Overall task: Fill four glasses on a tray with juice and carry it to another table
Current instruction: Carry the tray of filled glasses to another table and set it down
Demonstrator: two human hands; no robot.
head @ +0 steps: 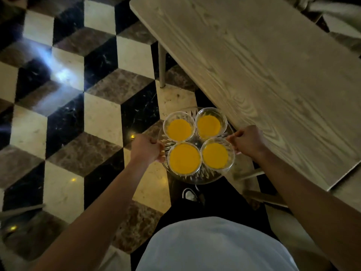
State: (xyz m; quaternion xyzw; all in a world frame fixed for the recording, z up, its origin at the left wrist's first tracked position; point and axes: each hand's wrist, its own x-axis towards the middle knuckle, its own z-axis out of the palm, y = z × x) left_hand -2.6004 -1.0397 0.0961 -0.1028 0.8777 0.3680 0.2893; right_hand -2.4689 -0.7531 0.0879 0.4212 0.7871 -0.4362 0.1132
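Observation:
A round cut-glass tray (197, 178) hangs in the air above the floor, level, in front of my body. On it stand several clear glasses filled with orange juice; the near left glass (184, 158) is the fullest looking, and the far right glass (209, 124) sits closest to the table. My left hand (146, 148) is closed on the tray's left rim. My right hand (248, 141) is closed on the tray's right rim. The tray is beside the table's edge, not over it.
A long light wooden table (269, 75) runs along the right, its near edge just right of the tray. One table leg (161, 65) stands ahead. The floor (78, 114) has black, cream and brown cube-pattern tiles. My shoe (190, 195) shows below the tray.

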